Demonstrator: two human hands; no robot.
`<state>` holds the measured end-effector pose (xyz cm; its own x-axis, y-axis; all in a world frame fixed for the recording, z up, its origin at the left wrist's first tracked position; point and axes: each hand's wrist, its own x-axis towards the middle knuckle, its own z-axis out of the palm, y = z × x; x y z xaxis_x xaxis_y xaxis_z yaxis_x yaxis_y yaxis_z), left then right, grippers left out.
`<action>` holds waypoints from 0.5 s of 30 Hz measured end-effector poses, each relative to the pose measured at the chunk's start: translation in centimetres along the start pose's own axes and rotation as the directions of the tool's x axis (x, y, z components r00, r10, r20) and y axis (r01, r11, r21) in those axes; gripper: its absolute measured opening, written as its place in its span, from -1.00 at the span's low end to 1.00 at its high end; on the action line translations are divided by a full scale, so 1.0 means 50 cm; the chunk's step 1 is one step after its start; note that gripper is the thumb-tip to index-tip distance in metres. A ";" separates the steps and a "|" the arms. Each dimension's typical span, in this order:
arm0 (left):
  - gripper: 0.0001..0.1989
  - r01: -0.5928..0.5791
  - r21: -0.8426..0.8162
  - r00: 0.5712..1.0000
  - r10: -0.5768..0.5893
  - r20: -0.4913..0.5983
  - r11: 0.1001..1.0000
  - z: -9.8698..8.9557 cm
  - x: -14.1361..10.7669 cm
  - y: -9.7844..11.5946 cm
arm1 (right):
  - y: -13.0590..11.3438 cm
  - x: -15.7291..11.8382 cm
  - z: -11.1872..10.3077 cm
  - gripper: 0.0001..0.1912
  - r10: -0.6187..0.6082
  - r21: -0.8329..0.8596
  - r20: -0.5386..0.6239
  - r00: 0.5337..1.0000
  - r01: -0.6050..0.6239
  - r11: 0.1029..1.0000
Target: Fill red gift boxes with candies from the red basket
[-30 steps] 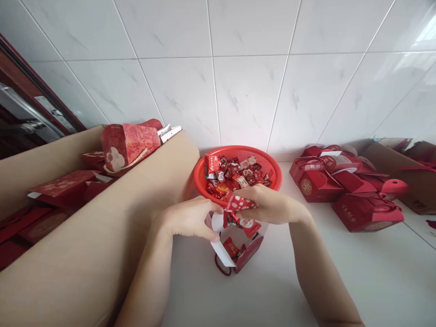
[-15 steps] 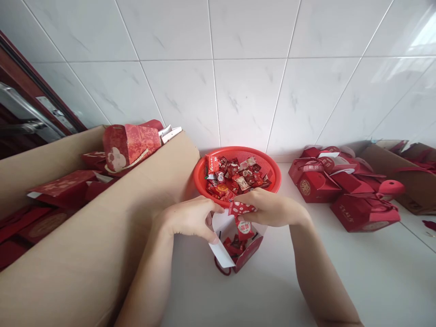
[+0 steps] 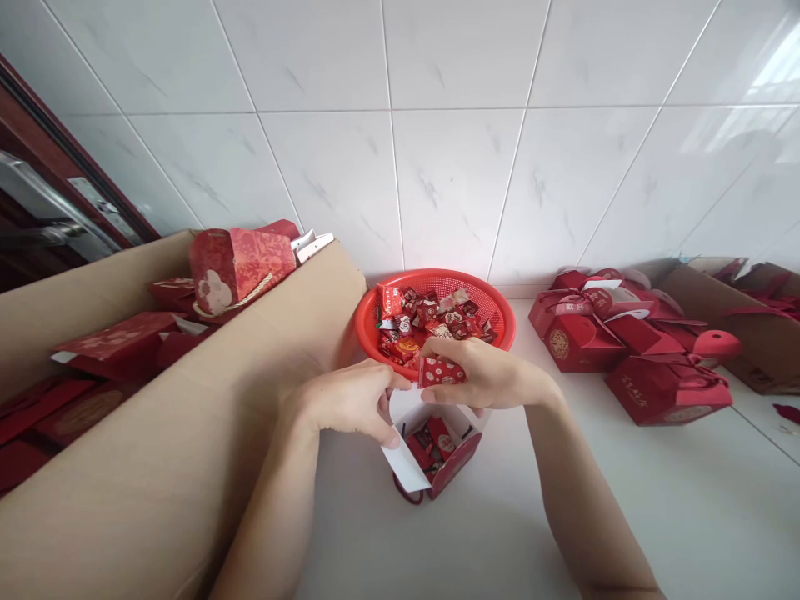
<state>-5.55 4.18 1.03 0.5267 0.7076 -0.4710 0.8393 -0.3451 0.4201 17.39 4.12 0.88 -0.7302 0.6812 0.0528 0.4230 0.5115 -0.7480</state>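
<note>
A small red candy box (image 3: 461,463) with white inner walls stands with its top unfolded on the white surface in front of me. Several red-wrapped candies (image 3: 431,443) lie inside it. My left hand (image 3: 359,403) grips the box's left rim between thumb and fingers. Over the far side of the box, my right hand (image 3: 475,373) pinches a red candy packet (image 3: 442,372) with pale spots. Just behind both hands is a red plastic basket (image 3: 507,315) filled with wrapped candies (image 3: 431,315); the right hand covers part of its front rim.
On the left stands a large cardboard carton (image 3: 300,317) of red boxes. Several closed red gift boxes (image 3: 668,387) are grouped to the right, beside another carton (image 3: 718,312). A tiled wall (image 3: 456,183) rises behind, and a door handle (image 3: 50,232) shows at far left.
A red candy has dropped from my right hand into the box. The spotted packet is still in its fingers, and my left hand keeps its hold.
</note>
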 end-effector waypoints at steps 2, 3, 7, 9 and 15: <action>-0.58 -0.011 0.003 1.000 0.011 0.008 1.000 -0.001 0.000 0.001 | 0.003 0.002 0.002 -0.83 -0.022 0.064 0.045 0.999 0.020 0.998; -0.59 -0.018 0.000 1.000 0.018 0.010 1.000 -0.002 0.000 0.002 | 0.005 0.004 0.003 -0.84 -0.039 0.072 0.067 0.997 0.034 0.997; -0.59 -0.070 -0.018 0.998 0.070 0.003 0.997 -0.003 0.001 0.004 | 0.015 0.014 0.014 -0.92 -0.056 0.019 0.231 0.971 0.053 0.998; -0.56 -0.068 -0.029 0.998 0.069 0.007 0.997 -0.002 0.002 0.004 | 0.018 0.019 0.020 -0.90 -0.033 -0.035 0.271 0.962 0.044 0.998; -0.40 0.007 0.003 1.000 -0.007 0.012 1.000 0.002 0.000 0.003 | 0.011 0.019 0.016 -0.84 -0.029 -0.099 0.116 0.993 0.041 0.994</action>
<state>-5.39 4.09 1.03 0.5226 0.7026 -0.4830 0.8432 -0.3419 0.4150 16.50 4.63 -0.02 -0.7997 0.6004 -0.0029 0.4440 0.5881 -0.6760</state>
